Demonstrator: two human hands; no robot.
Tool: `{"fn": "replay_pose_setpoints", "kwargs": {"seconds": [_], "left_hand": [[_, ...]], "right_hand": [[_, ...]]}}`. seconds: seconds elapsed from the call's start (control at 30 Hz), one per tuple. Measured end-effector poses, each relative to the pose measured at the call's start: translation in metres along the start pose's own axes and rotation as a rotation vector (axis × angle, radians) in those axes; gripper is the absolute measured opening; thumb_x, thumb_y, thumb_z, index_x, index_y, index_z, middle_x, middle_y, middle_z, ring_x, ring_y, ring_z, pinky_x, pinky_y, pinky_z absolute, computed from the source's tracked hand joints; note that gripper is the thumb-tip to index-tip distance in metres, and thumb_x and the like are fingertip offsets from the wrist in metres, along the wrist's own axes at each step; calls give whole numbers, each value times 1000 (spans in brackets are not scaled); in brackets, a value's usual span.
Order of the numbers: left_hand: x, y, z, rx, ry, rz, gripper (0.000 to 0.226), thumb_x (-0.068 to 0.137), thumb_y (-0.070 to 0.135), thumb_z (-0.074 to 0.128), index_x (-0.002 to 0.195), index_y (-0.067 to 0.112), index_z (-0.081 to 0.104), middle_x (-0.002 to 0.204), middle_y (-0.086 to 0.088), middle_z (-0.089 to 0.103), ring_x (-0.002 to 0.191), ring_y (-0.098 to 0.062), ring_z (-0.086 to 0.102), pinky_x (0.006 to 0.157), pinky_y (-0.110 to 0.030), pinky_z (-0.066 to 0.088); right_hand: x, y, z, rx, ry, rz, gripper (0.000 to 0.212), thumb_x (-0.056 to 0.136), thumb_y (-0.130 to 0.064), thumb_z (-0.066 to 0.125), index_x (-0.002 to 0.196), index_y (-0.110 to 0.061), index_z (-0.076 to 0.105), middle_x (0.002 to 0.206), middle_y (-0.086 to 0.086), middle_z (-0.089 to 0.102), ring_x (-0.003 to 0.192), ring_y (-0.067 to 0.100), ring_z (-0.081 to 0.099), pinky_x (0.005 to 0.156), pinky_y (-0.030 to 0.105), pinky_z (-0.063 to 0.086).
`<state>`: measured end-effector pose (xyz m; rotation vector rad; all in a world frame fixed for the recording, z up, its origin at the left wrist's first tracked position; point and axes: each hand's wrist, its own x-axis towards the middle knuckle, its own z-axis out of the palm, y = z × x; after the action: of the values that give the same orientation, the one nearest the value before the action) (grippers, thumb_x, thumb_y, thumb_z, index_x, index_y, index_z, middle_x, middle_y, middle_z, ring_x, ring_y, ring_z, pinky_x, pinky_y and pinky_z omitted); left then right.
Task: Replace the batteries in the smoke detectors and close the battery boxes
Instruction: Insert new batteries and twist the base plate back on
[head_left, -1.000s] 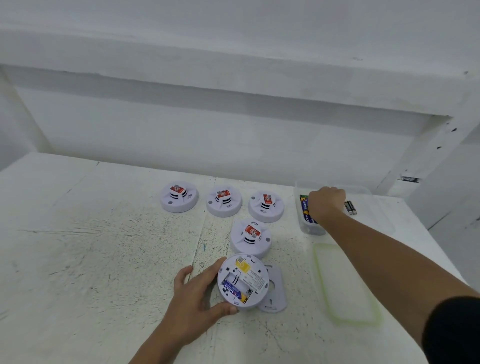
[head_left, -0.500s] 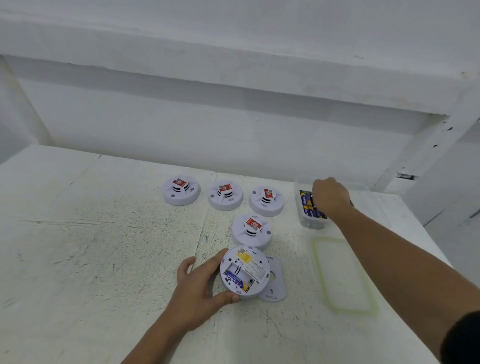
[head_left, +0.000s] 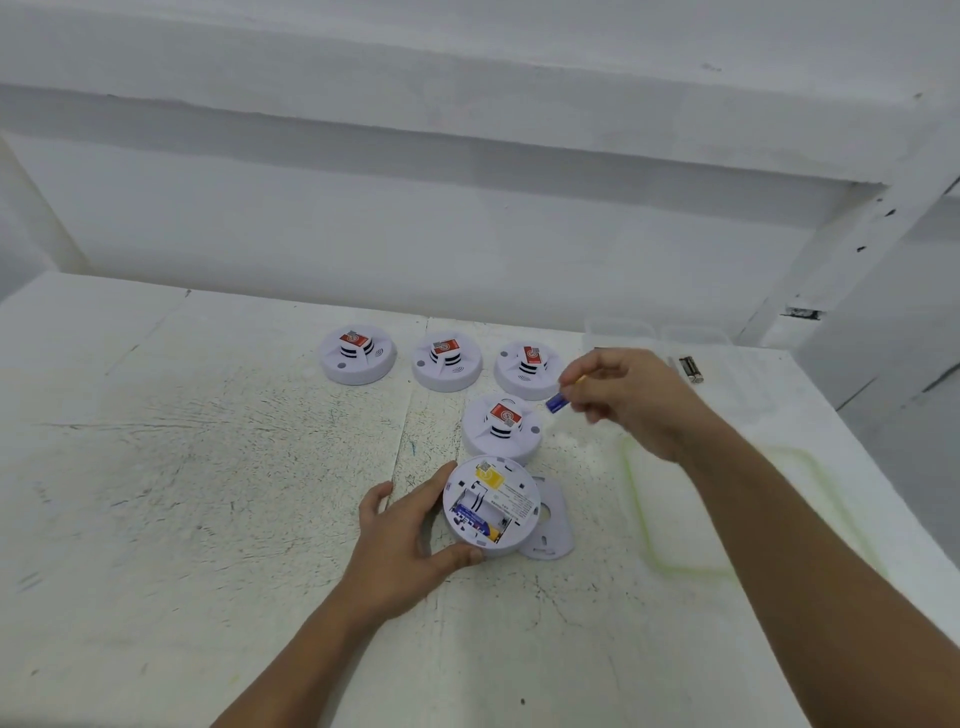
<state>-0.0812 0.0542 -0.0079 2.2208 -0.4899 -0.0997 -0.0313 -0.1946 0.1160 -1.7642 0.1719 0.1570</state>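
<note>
While the left hand (head_left: 410, 540) grips an upturned detector (head_left: 491, 514), its box open, the right hand (head_left: 631, 397) pinches a battery (head_left: 557, 402) above the table (head_left: 208, 493).

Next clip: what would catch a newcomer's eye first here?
The right hand pinches a blue battery in the air, just right of the four upright detectors. Nearer the camera, the left hand grips an overturned smoke detector with its battery box open, and its cover plate lies flat at its right side.
</note>
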Motion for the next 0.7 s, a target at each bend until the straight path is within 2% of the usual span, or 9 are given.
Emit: {"fn": "replay_pose_setpoints", "kwargs": {"seconds": [0.07,0.13,0.17,0.23,0.33,0.4,0.47,0.57,0.7], "left_hand": [[0,1,0,7,3,-3,90,60,77,54,140,44,30,109,68,28,115,37,17,111,-27,-1],[0,0,0,10,4,-5,89,60,76,54,139,45,30,107,64,35,115,37,17,111,-27,0],[0,0,0,10,4,-7,86,60,76,55,138,48,29,107,61,39,116,36,18,111,-26,-1],[0,0,0,12,-6,-8,81,61,76,56,133,53,26,108,63,36,119,33,21,111,-23,-2],[-1,1,-1,5,-9,0,76,64,73,60,130,58,25,111,66,31,120,31,24,108,-17,-5],[-1,2,0,-9,-7,-1,75,66,72,61,131,58,26,113,62,36,119,28,30,107,-15,-6],[-1,2,0,-12,-2,2,78,66,72,61,134,54,28,115,57,42,118,22,39,109,-20,-4],[-1,2,0,-16,0,-10,74,65,73,61,130,59,29,112,53,47,118,22,39,110,-23,-3],[0,3,1,-40,10,-25,71,57,83,59,119,72,28,114,46,52,119,24,36,107,-18,-5]], "right_hand": [[-8,8,15,43,-73,48,13,83,10,61,86,-2,63,71,14,66,60,22,63,56,28,56],[-15,15,30,89,-136,110,16,83,10,61,92,-2,58,72,16,65,68,31,67,66,39,60],[-17,19,38,71,-163,122,19,83,10,62,96,-2,56,74,16,63,70,33,68,66,41,60],[-20,26,50,-89,-187,79,24,81,6,66,100,-6,58,81,14,61,69,29,68,61,36,60],[-23,37,64,-405,-186,-85,18,80,-12,71,96,-19,64,86,2,65,75,17,68,67,32,58],[-25,43,71,-500,-195,-181,14,82,-19,70,94,-25,67,84,-6,66,76,6,64,70,27,54],[-26,46,74,-550,-198,-236,15,84,-22,68,97,-27,69,85,-12,64,80,0,61,74,22,51],[-27,45,76,-602,-223,-238,16,86,-23,66,102,-25,69,89,-13,62,87,4,61,76,24,52],[-28,42,77,-668,-273,-252,19,86,-22,65,104,-25,63,88,-11,62,86,8,62,73,27,53]]}}
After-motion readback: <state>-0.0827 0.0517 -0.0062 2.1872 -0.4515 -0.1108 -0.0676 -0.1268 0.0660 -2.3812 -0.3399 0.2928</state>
